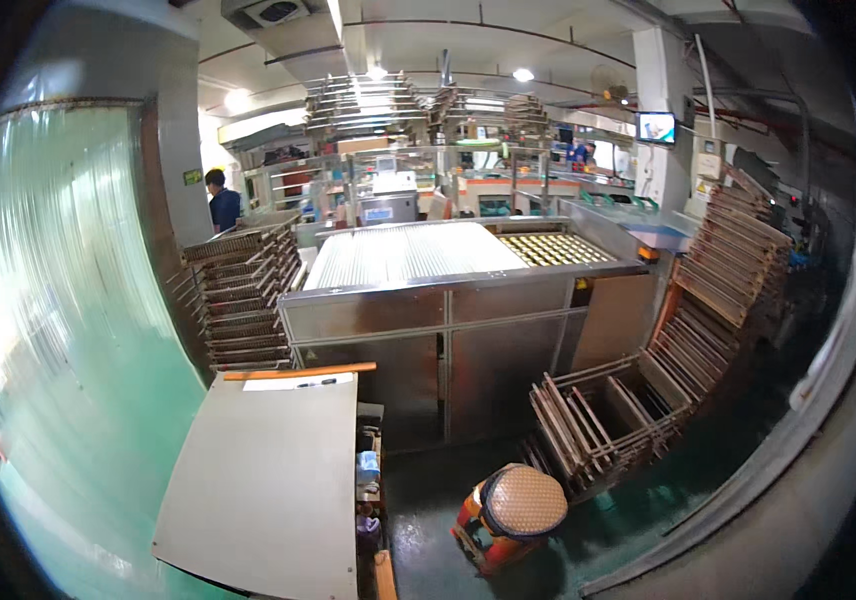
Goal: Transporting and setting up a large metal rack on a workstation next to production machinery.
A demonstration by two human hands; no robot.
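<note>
Neither of my hands shows in the head view. Ahead stands a large stainless steel machine [448,320] with a ribbed conveyor top [403,252]. A tray of small yellow pieces [553,248] lies on its right part. A grey flat table top [268,480] sits at the lower left, with an orange stick [298,372] along its far edge.
Stacks of wire racks stand left of the machine [243,295] and lean at the right [718,290], more lie on the floor [598,420]. A round woven stool [513,505] stands on the green floor. A person in dark blue [221,200] is far back left. A plastic strip curtain [58,280] hangs at left.
</note>
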